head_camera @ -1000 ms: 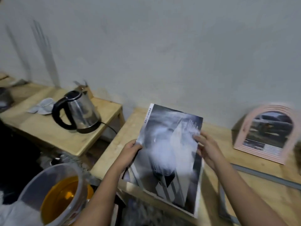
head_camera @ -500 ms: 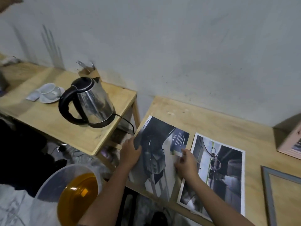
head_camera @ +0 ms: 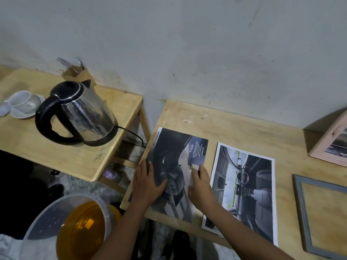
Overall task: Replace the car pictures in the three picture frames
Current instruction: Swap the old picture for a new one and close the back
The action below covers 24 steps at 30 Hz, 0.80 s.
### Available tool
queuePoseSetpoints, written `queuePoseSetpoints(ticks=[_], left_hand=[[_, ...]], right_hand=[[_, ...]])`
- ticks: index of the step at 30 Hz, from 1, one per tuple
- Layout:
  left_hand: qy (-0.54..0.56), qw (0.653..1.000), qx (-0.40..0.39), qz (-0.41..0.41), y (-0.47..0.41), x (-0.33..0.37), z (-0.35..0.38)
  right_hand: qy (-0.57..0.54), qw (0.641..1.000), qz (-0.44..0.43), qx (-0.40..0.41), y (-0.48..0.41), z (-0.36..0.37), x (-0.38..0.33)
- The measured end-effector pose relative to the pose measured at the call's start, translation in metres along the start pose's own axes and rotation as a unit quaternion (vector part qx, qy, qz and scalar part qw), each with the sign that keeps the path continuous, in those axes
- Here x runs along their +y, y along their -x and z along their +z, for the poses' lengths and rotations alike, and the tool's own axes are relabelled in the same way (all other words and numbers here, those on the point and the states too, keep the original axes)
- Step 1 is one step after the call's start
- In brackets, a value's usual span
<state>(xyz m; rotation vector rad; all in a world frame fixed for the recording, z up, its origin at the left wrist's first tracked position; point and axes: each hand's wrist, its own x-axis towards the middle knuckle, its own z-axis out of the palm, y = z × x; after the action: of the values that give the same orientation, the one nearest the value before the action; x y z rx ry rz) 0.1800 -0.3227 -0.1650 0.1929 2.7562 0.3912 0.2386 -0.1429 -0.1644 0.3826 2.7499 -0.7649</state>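
The print [head_camera: 169, 147], held up between both hands a second ago, now lies flat at the left end of the table [head_camera: 244, 124]. The left hand [head_camera: 148, 184] rests on its left edge, fingers straight and slightly spread. The right hand [head_camera: 201, 184] presses its right edge with fingers laid flat, holding nothing. A second print [head_camera: 244, 188] lies just beside it to the right. Further right a grey frame [head_camera: 298, 203] lies flat, and a pink frame [head_camera: 323, 147] stands by the wall. A kettle [head_camera: 82, 113] stands on the side table [head_camera: 28, 139].
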Motion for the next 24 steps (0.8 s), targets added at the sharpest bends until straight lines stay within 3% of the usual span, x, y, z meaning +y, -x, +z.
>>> queuePoseSetpoints(ticks=[3,6,12,14,17,21,24], left_hand=[[-0.011,0.999,0.045,0.008,-0.001,0.014,-0.005],[-0.017,0.996,0.077,0.037,-0.004,0.044,-0.008],[0.129,0.983,0.006,0.127,0.009,0.136,0.013],[0.160,0.976,-0.027,0.145,0.019,0.160,0.027],[0.245,0.964,-0.076,0.069,0.032,0.181,0.038],[0.287,0.955,-0.078,-0.016,0.032,0.189,0.042],[0.277,0.959,-0.053,-0.016,0.025,0.187,0.039]], right_hand=[[-0.067,0.996,-0.036,0.050,0.004,-0.015,0.011],[-0.141,0.986,-0.008,0.089,0.012,-0.048,0.037],[-0.159,0.938,0.198,0.235,0.049,-0.097,0.125],[-0.161,0.923,0.279,0.209,0.066,-0.104,0.152],[-0.186,0.909,0.347,0.134,0.083,-0.110,0.167],[-0.213,0.914,0.339,0.065,0.089,-0.112,0.160],[-0.223,0.911,0.340,0.059,0.090,-0.112,0.158]])
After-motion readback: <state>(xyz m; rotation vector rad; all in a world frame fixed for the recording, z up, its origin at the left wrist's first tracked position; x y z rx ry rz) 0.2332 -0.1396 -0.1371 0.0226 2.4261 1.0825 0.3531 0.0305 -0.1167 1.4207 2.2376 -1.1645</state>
